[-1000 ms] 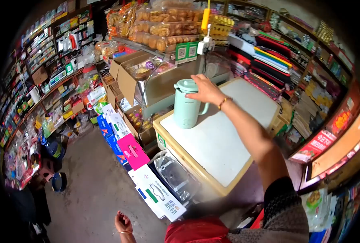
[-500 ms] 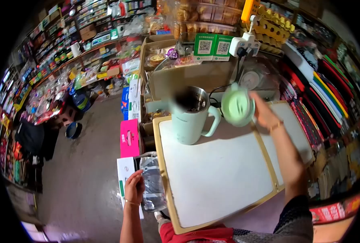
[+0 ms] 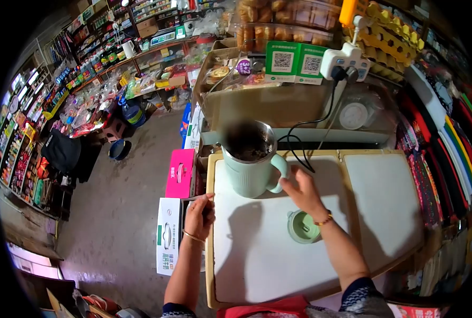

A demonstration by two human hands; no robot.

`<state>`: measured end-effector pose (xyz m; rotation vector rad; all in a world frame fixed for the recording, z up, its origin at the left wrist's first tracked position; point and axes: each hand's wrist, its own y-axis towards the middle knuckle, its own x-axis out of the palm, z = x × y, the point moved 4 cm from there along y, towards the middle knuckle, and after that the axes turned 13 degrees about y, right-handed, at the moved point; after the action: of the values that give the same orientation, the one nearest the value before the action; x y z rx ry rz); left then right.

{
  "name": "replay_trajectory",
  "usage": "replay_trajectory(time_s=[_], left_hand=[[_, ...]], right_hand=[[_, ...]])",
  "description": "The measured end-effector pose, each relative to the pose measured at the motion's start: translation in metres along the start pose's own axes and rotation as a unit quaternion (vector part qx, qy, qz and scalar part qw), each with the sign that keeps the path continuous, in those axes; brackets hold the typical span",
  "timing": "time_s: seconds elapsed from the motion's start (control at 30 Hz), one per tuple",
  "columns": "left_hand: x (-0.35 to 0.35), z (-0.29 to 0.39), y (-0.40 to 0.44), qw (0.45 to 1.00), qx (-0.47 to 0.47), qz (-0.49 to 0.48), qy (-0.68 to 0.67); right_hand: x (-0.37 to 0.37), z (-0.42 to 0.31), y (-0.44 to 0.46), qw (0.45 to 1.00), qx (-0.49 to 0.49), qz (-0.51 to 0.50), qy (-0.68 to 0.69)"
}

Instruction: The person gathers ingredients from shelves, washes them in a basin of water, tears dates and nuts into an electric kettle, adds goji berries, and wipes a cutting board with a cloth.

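Observation:
A mint-green mug (image 3: 249, 175) stands upright at the back left of the white tabletop (image 3: 278, 265). Its mouth is uncovered, showing a steel rim and dark contents, partly blurred. My right hand (image 3: 304, 195) is beside the mug's handle (image 3: 281, 172), fingers apart, with the fingertips close to it; whether they touch it I cannot tell. Below that hand, the pale green lid (image 3: 304, 227) lies on the tabletop. At the table's left edge my left hand (image 3: 199, 216) is closed with curled fingers; anything inside them is hidden.
A black cable (image 3: 305, 159) runs from a white plug adapter (image 3: 344, 63) down behind the mug. Green QR-code cards (image 3: 293, 62) stand at the back. A pink box (image 3: 181, 174) and a white box (image 3: 167, 236) flank the table's left side. Folded cloths (image 3: 448, 153) are stacked at right.
The lid has gone from my right hand onto the tabletop, and that hand has moved left towards the mug's handle. My left hand has risen to the table edge. The view has shifted.

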<state>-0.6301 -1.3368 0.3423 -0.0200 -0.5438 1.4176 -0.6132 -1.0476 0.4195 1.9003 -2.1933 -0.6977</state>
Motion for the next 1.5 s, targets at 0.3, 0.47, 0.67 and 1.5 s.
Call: replay_trajectory(time_s=[0.3, 0.47, 0.67, 1.5], left_hand=[[-0.042, -0.040, -0.062, 0.996, -0.056, 0.051, -0.041], [-0.053, -0.045, -0.083, 0.993, -0.071, 0.008, -0.089], [-0.016, -0.016, -0.117, 0.998, -0.027, -0.057, -0.030], [0.077, 0.073, -0.199, 0.842, 0.336, -0.104, 0.408]], right_hand=[[0.031, 0.001, 0.005, 0.909, 0.102, 0.130, 0.382], [0.015, -0.002, -0.028, 0.885, 0.124, 0.111, 0.435], [0.009, -0.011, -0.071, 0.899, 0.122, 0.004, 0.421], [0.072, -0.166, -0.116, 0.971, 0.130, -0.162, 0.121]])
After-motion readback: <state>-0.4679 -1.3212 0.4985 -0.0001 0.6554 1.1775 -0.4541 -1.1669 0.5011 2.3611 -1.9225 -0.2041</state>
